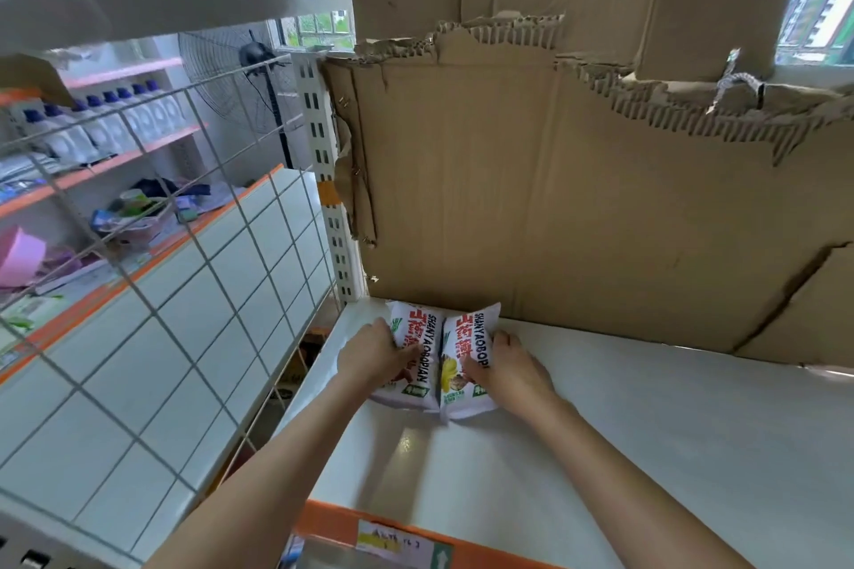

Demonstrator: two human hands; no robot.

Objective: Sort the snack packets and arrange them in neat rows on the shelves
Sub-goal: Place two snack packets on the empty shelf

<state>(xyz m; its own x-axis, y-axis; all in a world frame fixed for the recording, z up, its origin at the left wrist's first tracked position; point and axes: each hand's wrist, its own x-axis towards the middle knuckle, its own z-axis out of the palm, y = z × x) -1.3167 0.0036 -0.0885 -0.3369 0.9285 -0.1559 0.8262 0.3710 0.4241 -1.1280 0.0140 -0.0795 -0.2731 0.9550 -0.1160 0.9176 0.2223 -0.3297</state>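
Starting first row: left hand (374,353) and right hand (510,367) grip two snack packets (427,365) at shelf (647,430) far-left corner; rest unfilled.

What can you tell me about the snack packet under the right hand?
The right snack packet is a white, glossy, puffy pouch with red characters, black lettering reading SHANYAOBOP and a yellowish food picture. It lies flat on the white shelf at its back left corner, near the cardboard, side by side with a matching packet. The right hand grips its right edge.
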